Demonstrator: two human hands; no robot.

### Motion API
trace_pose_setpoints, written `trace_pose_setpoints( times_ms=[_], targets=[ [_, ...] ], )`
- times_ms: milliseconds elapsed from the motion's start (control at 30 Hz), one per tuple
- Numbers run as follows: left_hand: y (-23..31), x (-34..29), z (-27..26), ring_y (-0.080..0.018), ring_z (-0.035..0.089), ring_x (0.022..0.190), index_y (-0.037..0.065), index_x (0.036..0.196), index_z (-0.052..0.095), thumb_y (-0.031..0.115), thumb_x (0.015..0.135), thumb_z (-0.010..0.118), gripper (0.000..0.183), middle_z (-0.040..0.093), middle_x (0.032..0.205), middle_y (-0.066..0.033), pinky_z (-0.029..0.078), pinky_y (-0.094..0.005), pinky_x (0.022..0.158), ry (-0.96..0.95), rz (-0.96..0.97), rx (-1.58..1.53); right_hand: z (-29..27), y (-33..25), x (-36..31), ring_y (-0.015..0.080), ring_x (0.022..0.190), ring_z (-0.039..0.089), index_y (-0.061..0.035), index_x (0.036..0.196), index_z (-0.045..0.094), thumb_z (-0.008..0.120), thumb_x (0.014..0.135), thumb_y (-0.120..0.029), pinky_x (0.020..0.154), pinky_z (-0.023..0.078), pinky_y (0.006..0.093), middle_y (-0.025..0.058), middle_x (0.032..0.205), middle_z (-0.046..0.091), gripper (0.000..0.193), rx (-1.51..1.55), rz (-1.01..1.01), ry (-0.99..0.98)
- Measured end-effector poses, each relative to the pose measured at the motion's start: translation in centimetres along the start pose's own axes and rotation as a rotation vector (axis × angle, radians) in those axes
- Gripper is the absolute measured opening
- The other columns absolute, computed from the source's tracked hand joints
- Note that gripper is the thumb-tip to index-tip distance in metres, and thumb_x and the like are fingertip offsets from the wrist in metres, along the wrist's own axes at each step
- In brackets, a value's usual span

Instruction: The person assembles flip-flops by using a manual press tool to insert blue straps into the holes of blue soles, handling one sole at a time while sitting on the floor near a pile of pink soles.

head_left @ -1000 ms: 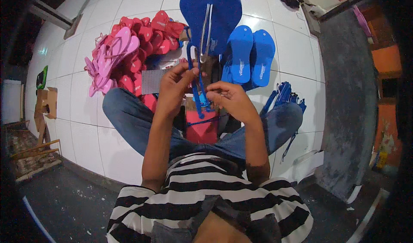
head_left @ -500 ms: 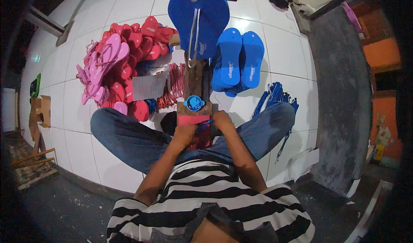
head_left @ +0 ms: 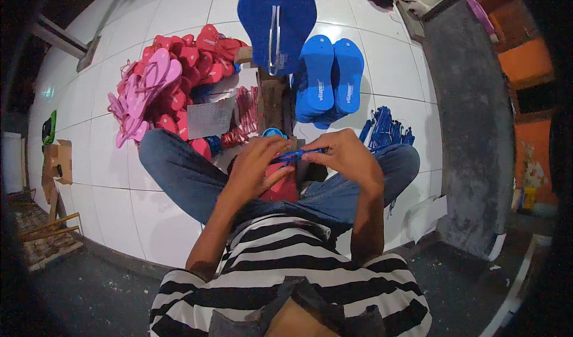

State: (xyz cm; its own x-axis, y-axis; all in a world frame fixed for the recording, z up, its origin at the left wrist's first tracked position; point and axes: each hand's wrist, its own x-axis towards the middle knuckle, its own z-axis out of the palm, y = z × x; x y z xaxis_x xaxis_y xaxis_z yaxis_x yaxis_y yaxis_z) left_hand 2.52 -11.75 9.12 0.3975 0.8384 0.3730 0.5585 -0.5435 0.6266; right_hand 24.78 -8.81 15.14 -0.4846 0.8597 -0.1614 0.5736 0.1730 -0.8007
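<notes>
Strap [head_left: 293,156], blue, lies above the red pad [head_left: 280,189], pinched by fingers of the right hand [head_left: 353,159]; the left hand [head_left: 253,165] has fingers spread around it, so one-sided grip could let it twist.

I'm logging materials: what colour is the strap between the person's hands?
Blue strap; best seen in the head view.

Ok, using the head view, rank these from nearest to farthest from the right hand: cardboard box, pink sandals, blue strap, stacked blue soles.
1. Blue strap: pinched by the right hand.
2. Stacked blue soles: on the floor, ahead of that hand.
3. Pink sandals: off to the left.
4. Cardboard box: farthest left.
</notes>
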Motion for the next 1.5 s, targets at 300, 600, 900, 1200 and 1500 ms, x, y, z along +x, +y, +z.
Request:
trace_pose_setpoints(
  times_ms=[300,600,900,1200,1500],
  targets=[
    [1.4,1.0,0.1,-0.017,0.057,0.074,0.002,0.104,0.058,0.019,0.095,0.051,0.02,0.06,0.08,-0.0088,0.044,-0.0308,0.068,-0.176,-0.453,-0.817,4.6,-1.6,1.6,0.0117,0.084,0.06,0.0037,0.106,0.063,0.06,0.09,-0.008,0.073,0.05,0.0235,0.0097,0.104,0.064,0.02,0.686,-0.081,0.391],
    [-0.9,6.9,-3.8,-0.0187,0.059,0.092,0.002,0.114,0.059,0.015,0.09,0.057,0.027,0.062,0.1,-0.0108,0.045,-0.0304,0.081,0.238,-0.111,-0.411,1.8,-5.6,5.8,0.0144,0.075,0.06,-0.0037,0.106,0.068,0.062,0.089,-0.015,0.066,0.047,0.0257,0.0069,0.088,0.064,0.021,0.424,-0.232,0.826],
    [-2.2,16.6,-9.7,-0.0282,0.057,0.101,0.006,0.119,0.059,0.016,0.086,0.063,0.035,0.057,0.116,-0.0129,0.049,-0.0369,0.081,0.658,0.209,0.295,1.5,-8.1,6.4,0.0203,0.071,0.057,-0.0014,0.103,0.068,0.065,0.083,-0.004,0.063,0.046,0.0313,0.0103,0.085,0.06,0.02,-0.249,-0.435,0.919],
    [-1.4,18.2,-10.8,-0.0266,0.058,0.099,0.016,0.118,0.061,0.019,0.083,0.067,0.036,0.059,0.111,-0.0067,0.05,-0.0354,0.079,0.553,0.099,0.203,1.7,-8.5,6.2,0.0248,0.081,0.056,-0.003,0.109,0.064,0.065,0.078,-0.003,0.071,0.048,0.0353,0.0097,0.088,0.057,0.031,-0.456,-0.411,0.929],
    [0.4,17.7,-10.7,-0.0275,0.062,0.087,0.011,0.107,0.06,0.023,0.081,0.068,0.03,0.064,0.098,-0.0085,0.051,-0.0377,0.07,0.586,0.217,0.331,1.4,-9.5,6.8,0.0269,0.097,0.05,-0.0022,0.118,0.056,0.058,0.075,-0.003,0.086,0.043,0.0351,0.011,0.102,0.051,0.043,-0.708,-0.29,0.868]
  ],
)
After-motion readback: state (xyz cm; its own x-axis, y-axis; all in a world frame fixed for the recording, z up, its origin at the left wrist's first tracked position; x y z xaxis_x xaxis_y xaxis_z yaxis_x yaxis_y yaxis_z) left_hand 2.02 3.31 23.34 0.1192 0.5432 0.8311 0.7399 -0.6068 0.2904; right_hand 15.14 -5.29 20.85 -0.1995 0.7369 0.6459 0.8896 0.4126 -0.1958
